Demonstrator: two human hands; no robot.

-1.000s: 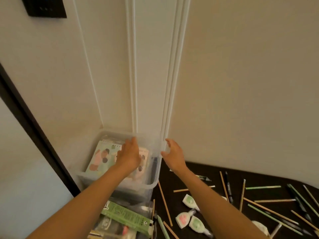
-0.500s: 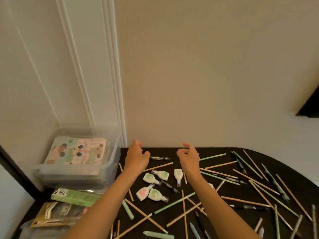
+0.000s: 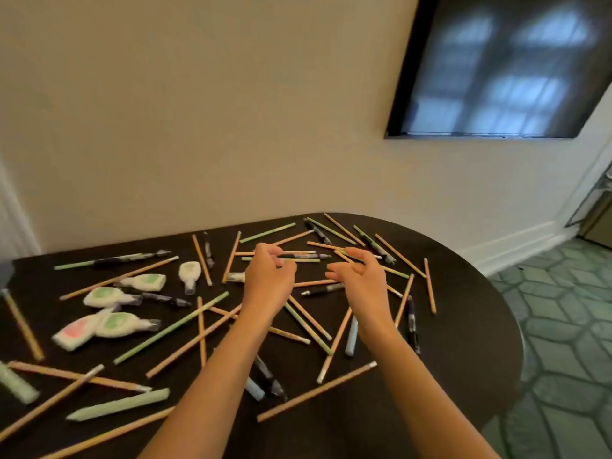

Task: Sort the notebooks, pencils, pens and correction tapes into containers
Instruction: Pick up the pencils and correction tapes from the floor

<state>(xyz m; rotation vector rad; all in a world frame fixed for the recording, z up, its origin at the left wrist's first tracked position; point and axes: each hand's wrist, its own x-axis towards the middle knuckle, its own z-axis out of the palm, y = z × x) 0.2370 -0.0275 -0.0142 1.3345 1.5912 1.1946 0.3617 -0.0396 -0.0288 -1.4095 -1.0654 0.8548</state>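
Several wooden pencils (image 3: 195, 342) and green pencils (image 3: 172, 329) lie scattered over the dark table (image 3: 463, 326). Black pens (image 3: 411, 323) are mixed in among them. Several white correction tapes (image 3: 122, 324) lie in a group at the left. My left hand (image 3: 268, 276) hovers over the pile at mid-table, fingers loosely curled and holding nothing. My right hand (image 3: 359, 279) hovers beside it, about a hand's width to the right, fingers also loosely curled and holding nothing. No notebook or container is fully in view.
The table's rounded edge drops off at the right to a green tiled floor (image 3: 563, 326). A dark screen (image 3: 503, 64) hangs on the wall behind. A grey corner (image 3: 6, 270) shows at the far left edge.
The view has swung right, away from the clear bin of notebooks. Both hands have left the bin and now hover over the scattered pencils and pens.
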